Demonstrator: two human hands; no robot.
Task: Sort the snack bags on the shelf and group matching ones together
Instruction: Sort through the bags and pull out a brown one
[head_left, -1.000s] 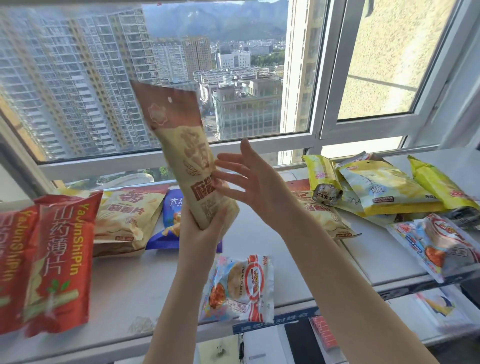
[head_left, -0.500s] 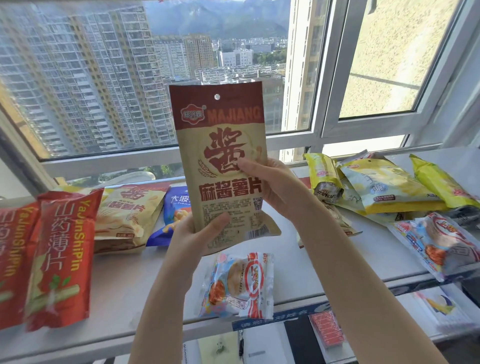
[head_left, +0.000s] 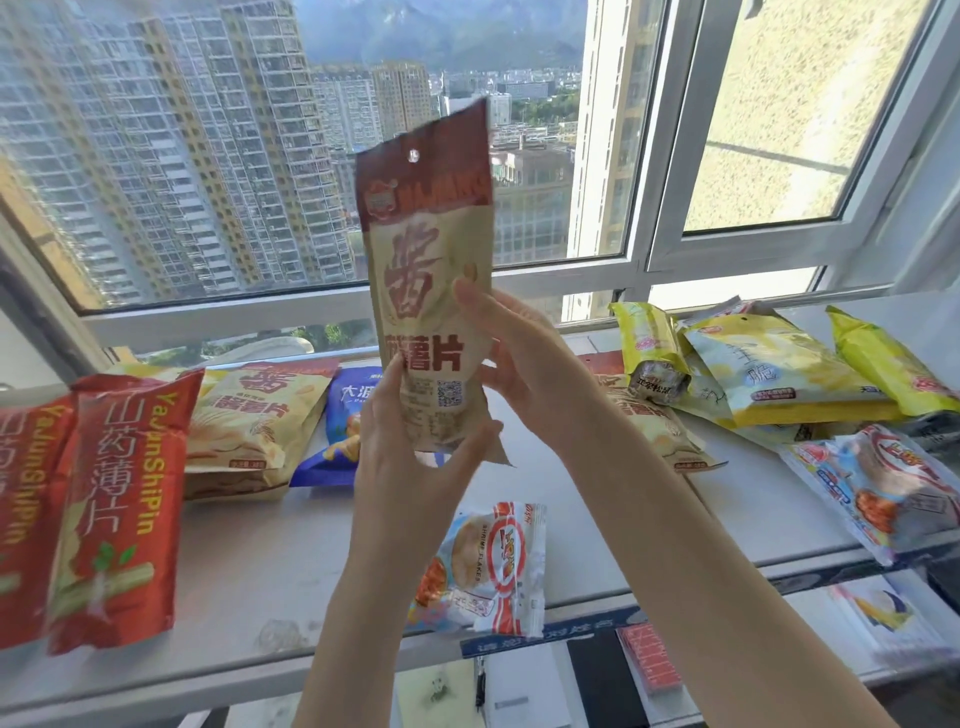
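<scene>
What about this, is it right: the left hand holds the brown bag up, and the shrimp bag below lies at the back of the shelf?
Not quite. The head view shows the shrimp bag at the shelf's front edge, not the back. The left hand does hold the brown bag up.

Both bare forearms rise from the near edge. The left hand (head_left: 410, 457) grips the snack bag (head_left: 426, 249) low down (thumb across its front), and the right hand (head_left: 524, 364) pinches its right edge.
</scene>
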